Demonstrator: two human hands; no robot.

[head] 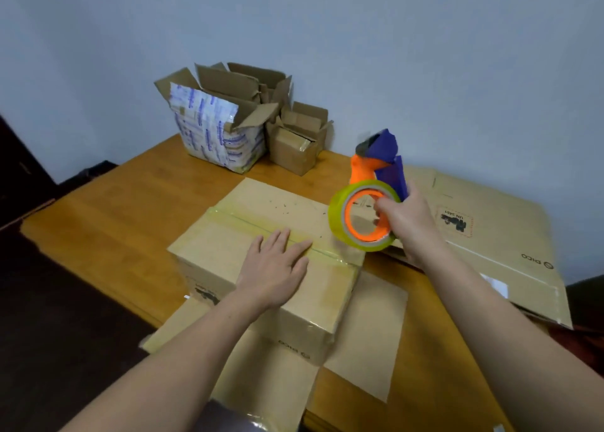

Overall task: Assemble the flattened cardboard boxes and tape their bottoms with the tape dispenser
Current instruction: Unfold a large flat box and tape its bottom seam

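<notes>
- Two hands are working: the left hand [277, 265] is lying flat, fingers straight, on the taped box [261, 251].
- The right hand [403, 220] is gripping the tape dispenser [369, 202] just beside the box's right edge.

The tape dispenser [376, 170] is bright orange with deep purple-blue parts, its tape roll [336, 216] yellow-green. The box [228, 251] is plain tan, flecked with dark specks, under a yellowish strip of tape [242, 220]. The flattened box [490, 209] carries a black stamp [453, 224]. The table [114, 209] is honey-orange wood, the wall [425, 55] pale blue-grey, and the far carton [212, 131] is white with blue print.
</notes>
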